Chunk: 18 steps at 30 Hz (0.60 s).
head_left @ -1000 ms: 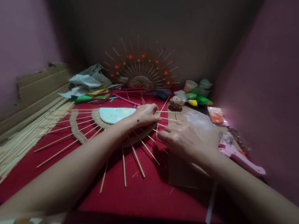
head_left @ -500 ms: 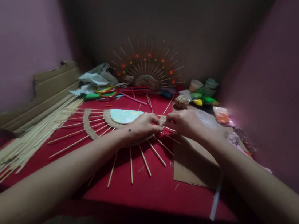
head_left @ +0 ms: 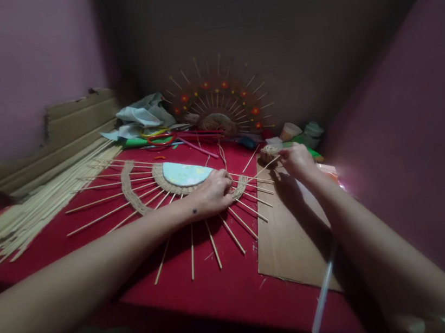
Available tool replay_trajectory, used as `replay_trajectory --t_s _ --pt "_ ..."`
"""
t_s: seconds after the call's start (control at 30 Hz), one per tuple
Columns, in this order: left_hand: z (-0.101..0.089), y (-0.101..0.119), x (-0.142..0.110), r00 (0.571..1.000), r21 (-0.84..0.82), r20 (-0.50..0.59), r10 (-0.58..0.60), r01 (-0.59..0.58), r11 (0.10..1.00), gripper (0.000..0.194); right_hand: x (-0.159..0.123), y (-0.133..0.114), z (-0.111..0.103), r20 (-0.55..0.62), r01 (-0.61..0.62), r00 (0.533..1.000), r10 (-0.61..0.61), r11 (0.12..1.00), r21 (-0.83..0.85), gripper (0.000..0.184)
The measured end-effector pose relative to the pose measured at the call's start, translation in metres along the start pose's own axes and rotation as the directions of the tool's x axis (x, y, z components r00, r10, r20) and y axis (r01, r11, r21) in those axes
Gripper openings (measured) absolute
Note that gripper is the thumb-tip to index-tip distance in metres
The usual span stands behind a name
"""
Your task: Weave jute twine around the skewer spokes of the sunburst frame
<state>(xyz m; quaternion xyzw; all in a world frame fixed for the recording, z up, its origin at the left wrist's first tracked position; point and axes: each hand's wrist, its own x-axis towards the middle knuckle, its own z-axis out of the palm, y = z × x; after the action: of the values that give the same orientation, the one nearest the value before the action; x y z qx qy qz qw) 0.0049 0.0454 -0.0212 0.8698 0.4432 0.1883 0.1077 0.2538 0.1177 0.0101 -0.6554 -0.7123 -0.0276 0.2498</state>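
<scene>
A half-round woven piece with thin wooden sticks (head_left: 214,247) fanning outward lies on the red cloth. Its pale blue half-disc centre (head_left: 186,172) is edged with woven twine, and an outer twine band (head_left: 129,187) crosses the sticks. My left hand (head_left: 219,188) is closed on the piece at its right side, covering part of the outer band. To the right, my right hand (head_left: 297,159) pinches a strand of twine (head_left: 264,168) that runs taut from the band's right end. Just left of that hand sits a ball of twine (head_left: 270,153), partly hidden.
Many loose sticks (head_left: 47,206) lie at left beside cardboard (head_left: 81,119). A cardboard sheet (head_left: 286,245) and a clear glue stick (head_left: 324,298) are at right. Scissors (head_left: 161,139) and cloth scraps (head_left: 142,117) lie behind, before a finished flowered fan (head_left: 214,102).
My right hand has moved right and up, away from the band, drawing the twine out. My left hand stays on the piece, which has shifted slightly.
</scene>
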Motion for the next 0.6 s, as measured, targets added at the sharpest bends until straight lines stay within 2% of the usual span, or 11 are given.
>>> replay_trajectory --t_s 0.1,0.17,0.23,0.27,0.33,0.4,0.47,0.53,0.6 --pt "0.002 0.001 0.000 0.998 0.033 -0.021 -0.056 0.057 0.998 0.013 0.010 -0.014 0.005 -0.013 -0.067 0.998 0.069 0.990 0.125 0.027" --pt "0.001 0.002 -0.001 0.995 0.050 -0.025 -0.092 0.093 0.994 0.016 0.011 -0.023 0.007 -0.016 -0.055 0.998 0.061 0.963 0.262 0.043" --pt "0.000 0.005 -0.002 0.993 0.062 -0.025 -0.119 0.120 0.991 0.019 0.003 -0.030 0.007 -0.077 -0.007 0.996 0.036 0.936 0.351 0.059" --pt "-0.001 0.007 -0.003 0.991 0.058 -0.025 -0.131 0.133 0.989 0.019 -0.003 -0.033 0.007 -0.122 0.023 0.992 0.024 0.928 0.372 0.061" --pt "-0.004 0.009 -0.003 0.986 0.031 -0.027 -0.164 0.164 0.986 0.017 -0.019 -0.038 0.008 -0.183 0.076 0.983 -0.008 0.929 0.363 0.049" --pt "-0.007 0.011 -0.002 0.978 0.000 -0.035 -0.208 0.208 0.978 0.016 -0.035 -0.046 0.010 -0.082 0.106 0.993 -0.084 0.943 0.316 0.032" --pt "-0.009 0.011 -0.002 0.970 -0.023 -0.042 -0.239 0.239 0.971 0.016 -0.044 -0.056 0.014 0.120 0.128 0.982 -0.147 0.980 0.154 0.021" --pt "-0.011 0.008 -0.001 0.968 -0.045 -0.049 -0.246 0.244 0.969 0.016 -0.046 -0.065 0.020 0.280 0.171 0.944 -0.172 0.985 0.026 0.021" --pt "-0.013 0.003 -0.002 0.969 -0.075 -0.046 -0.243 0.239 0.968 0.014 -0.042 -0.073 0.028 0.358 0.210 0.913 -0.194 0.978 -0.008 0.029"
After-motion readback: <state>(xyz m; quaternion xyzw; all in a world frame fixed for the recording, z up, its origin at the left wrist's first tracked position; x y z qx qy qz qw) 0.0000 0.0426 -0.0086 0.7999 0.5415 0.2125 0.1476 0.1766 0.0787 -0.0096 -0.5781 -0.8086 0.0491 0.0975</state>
